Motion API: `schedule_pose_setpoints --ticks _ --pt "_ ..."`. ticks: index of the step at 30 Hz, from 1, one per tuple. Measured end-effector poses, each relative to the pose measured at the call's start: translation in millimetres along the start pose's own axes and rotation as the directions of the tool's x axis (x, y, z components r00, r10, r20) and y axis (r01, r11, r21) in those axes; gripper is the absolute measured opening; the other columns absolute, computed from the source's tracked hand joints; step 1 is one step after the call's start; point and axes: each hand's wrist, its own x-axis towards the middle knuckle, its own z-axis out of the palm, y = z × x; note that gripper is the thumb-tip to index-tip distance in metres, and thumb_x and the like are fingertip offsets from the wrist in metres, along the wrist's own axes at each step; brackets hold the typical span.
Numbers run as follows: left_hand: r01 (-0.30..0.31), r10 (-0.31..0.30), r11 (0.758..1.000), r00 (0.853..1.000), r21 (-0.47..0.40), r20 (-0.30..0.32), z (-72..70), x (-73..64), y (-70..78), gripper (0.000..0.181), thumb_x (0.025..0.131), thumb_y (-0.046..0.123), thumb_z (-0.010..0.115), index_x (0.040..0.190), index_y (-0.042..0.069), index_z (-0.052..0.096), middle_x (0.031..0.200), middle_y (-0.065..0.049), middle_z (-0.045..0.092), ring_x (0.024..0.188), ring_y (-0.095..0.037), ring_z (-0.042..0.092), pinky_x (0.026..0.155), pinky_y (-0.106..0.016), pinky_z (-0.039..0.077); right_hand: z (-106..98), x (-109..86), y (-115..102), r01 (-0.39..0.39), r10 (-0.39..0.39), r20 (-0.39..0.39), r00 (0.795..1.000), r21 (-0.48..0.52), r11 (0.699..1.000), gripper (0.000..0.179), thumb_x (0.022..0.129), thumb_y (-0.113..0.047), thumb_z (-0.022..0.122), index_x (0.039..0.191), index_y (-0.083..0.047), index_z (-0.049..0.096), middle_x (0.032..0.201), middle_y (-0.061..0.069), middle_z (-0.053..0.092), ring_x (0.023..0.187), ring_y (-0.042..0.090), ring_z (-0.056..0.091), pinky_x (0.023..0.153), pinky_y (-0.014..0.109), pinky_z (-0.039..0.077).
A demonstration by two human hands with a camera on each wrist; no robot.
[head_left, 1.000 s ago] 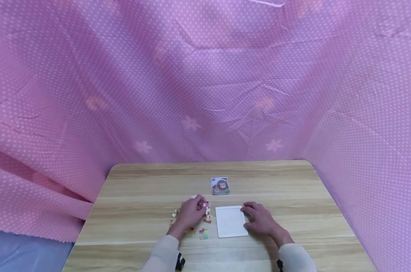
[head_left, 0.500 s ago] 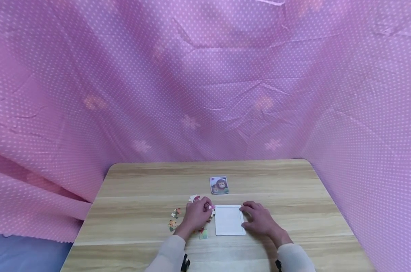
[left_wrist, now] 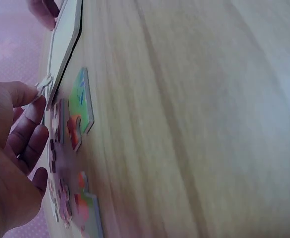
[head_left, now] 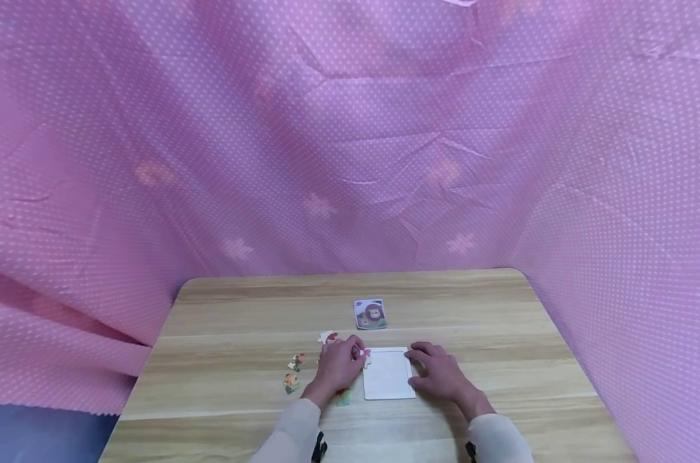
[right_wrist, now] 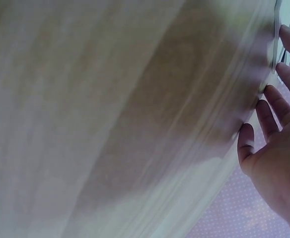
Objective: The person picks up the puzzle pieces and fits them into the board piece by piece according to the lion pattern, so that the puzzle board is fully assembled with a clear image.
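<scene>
My left hand (head_left: 336, 365) pinches a jigsaw puzzle piece (head_left: 367, 357) with pink on it between thumb and fingertips. The piece overlaps the upper left corner of a white puzzle tray (head_left: 389, 381). In the left wrist view, the thumb and forefinger hold this piece (left_wrist: 44, 84) right at the tray's edge (left_wrist: 65, 34), while the other fingers curl loosely. My right hand (head_left: 439, 374) lies at the tray's right side, thumb and forefinger touching its rim. Its fingers (right_wrist: 279, 106) look extended, tips down by the table in the right wrist view.
Loose puzzle pieces lie left of the tray: an orange one (head_left: 291, 383), one above it (head_left: 296, 362), a white and red one (head_left: 328, 337), and a green one (left_wrist: 80, 96) near my left wrist. A lion picture card (head_left: 370, 314) lies behind the tray on the wooden table (head_left: 240, 321).
My left hand has moved right with the pinched puzzle piece, from the loose pieces to the tray's upper left corner. The right hand stays at the tray's right edge.
</scene>
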Motion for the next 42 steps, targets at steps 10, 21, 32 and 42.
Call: schedule_pose_setpoints --ticks 10,21,32,42 --pt "-0.009 0.008 0.999 1.000 0.041 0.019 11.3 4.6 2.6 0.015 0.085 0.033 0.069 0.099 0.026 0.065 0.077 0.018 0.057 0.079 -0.008 0.047 0.088 -0.039 0.030 0 -0.2 1 0.010 -0.010 -0.006 1.000 -0.008 1.000 0.057 0.077 -0.038 0.077 0.129 -0.023 0.060 0.140 0.006 0.050 0.126 0.031 0.046 0.091 0.056 0.041" --pt "-0.033 0.033 0.993 0.999 0.111 -0.003 10.9 1.3 3.3 0.027 0.083 0.039 0.069 0.105 0.024 0.067 0.106 0.006 0.063 0.101 -0.017 0.052 0.094 -0.042 0.034 0 -3.1 -1 0.000 -0.001 -0.003 1.000 -0.020 1.000 0.058 0.077 -0.040 0.077 0.130 -0.024 0.059 0.141 0.004 0.049 0.127 0.029 0.045 0.092 0.054 0.041" --pt "-0.132 0.122 0.947 0.991 0.294 0.051 11.0 -3.9 -2.0 0.043 0.081 0.053 0.066 0.115 0.026 0.066 0.120 0.003 0.058 0.113 -0.021 0.048 0.107 -0.055 0.026 1 -6.4 -3 0.005 -0.005 -0.008 1.000 0.001 1.000 0.058 0.077 -0.039 0.077 0.130 -0.023 0.059 0.141 0.004 0.050 0.127 0.029 0.045 0.091 0.052 0.040" --pt "-0.143 0.151 0.935 0.988 0.325 0.000 13.8 -8.8 -0.2 0.047 0.079 0.058 0.068 0.114 0.026 0.067 0.118 0.003 0.059 0.110 -0.021 0.049 0.102 -0.054 0.028 0 -7.0 -5 -0.022 0.022 0.011 1.000 0.004 1.000 0.056 0.079 -0.038 0.077 0.131 -0.024 0.059 0.143 0.005 0.048 0.129 0.030 0.044 0.094 0.052 0.038"
